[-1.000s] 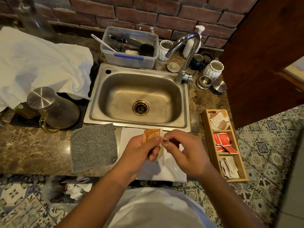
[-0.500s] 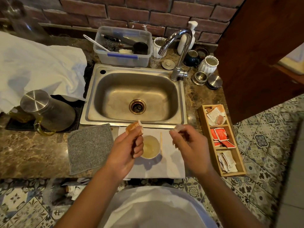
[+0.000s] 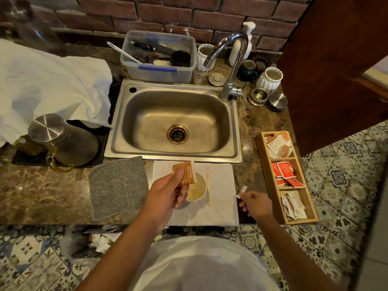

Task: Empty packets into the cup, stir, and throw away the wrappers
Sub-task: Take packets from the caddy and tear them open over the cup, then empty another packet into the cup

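A person stands at a marble counter near a steel sink [image 3: 176, 122]. The left hand [image 3: 165, 194] pinches an orange packet [image 3: 185, 173] over a small white cup [image 3: 197, 189] on a white cloth [image 3: 220, 204], partly hiding it. The right hand [image 3: 255, 204], further right, grips a torn white strip [image 3: 241, 191]. A wooden stirrer [image 3: 208, 185] lies just beside the cup; a compartmented wooden tray [image 3: 264, 175] of packets sits right.

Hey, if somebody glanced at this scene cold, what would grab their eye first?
Probably the orange packet pinched in the left hand, held over the white cup on a white cloth at the counter's front edge. Behind it sits the big steel sink. To the right, the right hand holds a small torn strip beside a wooden tray of packets.
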